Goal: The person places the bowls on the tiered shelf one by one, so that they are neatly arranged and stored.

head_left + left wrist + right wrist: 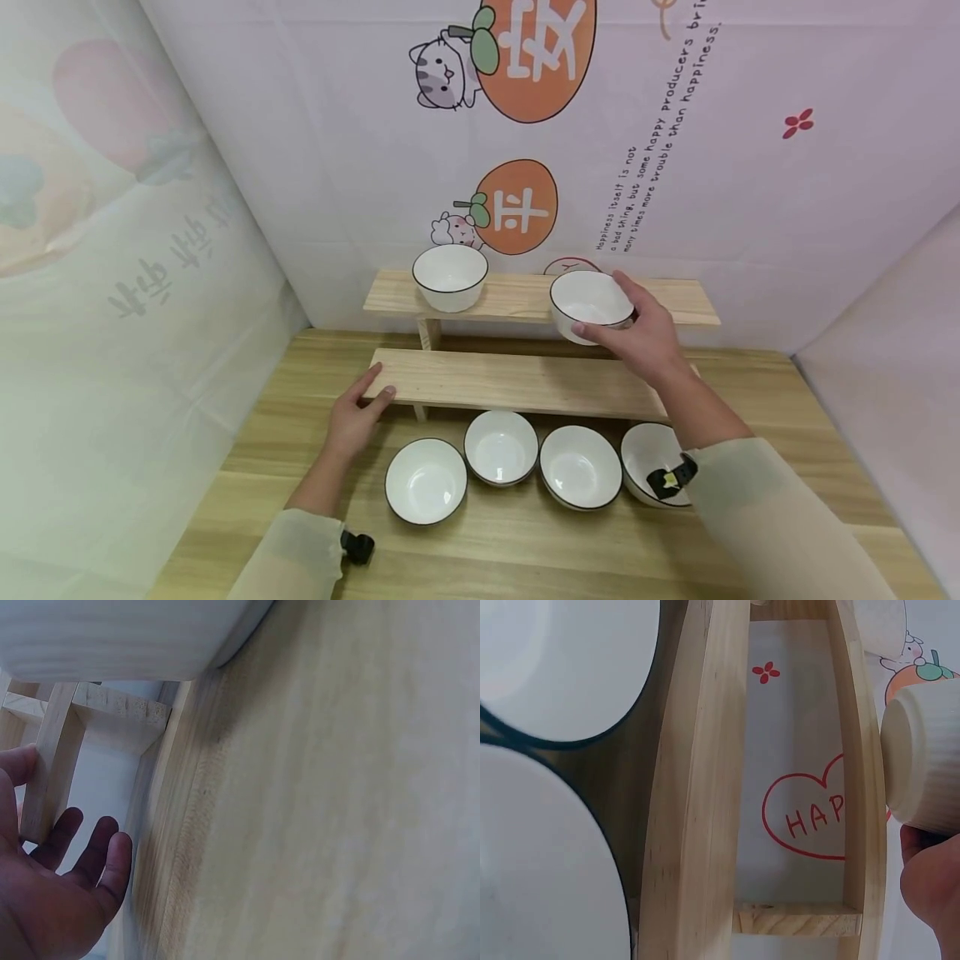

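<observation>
My right hand [647,335] holds a white bowl [591,298] with a thin dark rim, thumb on the near side and fingers at the far right. It overlaps the front edge of the upper wooden shelf [517,298] in the head view; in the right wrist view the bowl's ribbed side [926,754] shows close by that board. At the left end of the lower shelf board [510,382], my left hand [352,421] grips the wood between thumb and fingers, as the left wrist view also shows [56,900]. Another white bowl [450,279] sits upright on the upper shelf's left part.
Along the front of the rack, white bowls stand in a row on the wood-grain table [525,558]: a left one [426,482], two middle ones [501,447] and a right one [651,458], partly behind my right forearm. Printed cloth [337,167] hangs behind and at both sides.
</observation>
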`<state>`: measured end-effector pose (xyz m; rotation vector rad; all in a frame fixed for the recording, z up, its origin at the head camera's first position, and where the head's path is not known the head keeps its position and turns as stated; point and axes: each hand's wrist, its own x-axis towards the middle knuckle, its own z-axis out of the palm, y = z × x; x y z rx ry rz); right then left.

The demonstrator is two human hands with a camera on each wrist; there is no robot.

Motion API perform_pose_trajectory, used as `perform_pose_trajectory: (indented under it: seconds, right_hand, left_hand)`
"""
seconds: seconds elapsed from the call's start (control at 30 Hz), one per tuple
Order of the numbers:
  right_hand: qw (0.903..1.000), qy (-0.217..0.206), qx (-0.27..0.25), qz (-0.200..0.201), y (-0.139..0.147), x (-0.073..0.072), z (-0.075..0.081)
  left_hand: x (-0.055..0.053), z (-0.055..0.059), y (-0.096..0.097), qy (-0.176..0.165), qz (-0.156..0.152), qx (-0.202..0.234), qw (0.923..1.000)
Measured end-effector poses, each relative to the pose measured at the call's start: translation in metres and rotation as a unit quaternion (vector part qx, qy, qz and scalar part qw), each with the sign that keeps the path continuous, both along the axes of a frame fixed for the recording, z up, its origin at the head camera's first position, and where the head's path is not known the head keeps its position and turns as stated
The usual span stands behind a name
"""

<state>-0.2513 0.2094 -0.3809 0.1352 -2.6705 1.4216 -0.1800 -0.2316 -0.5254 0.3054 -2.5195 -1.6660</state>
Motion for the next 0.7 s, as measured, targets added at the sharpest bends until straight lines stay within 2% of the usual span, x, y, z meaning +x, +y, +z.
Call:
perform_pose_trajectory:
  seconds: [0.27,0.4,0.7]
  right_hand:
    - [0.9999,-0.001,-0.010,-0.001,-0.014,-0.009,0.001]
    - [0.9997,0.012,-0.019,0.008,-0.021,-0.014,0.002]
    - [0.9984,0.047,-0.004,0.032,-0.039,-0.029,0.000]
  left_hand:
    - [0.001,0.002,0.001,0.000,0.001,0.002,1.0000]
    - [0.000,0.003,0.001,0.002,0.000,0.005,1.0000]
    - [0.001,0.000,0.001,0.002,0.003,0.012,0.9999]
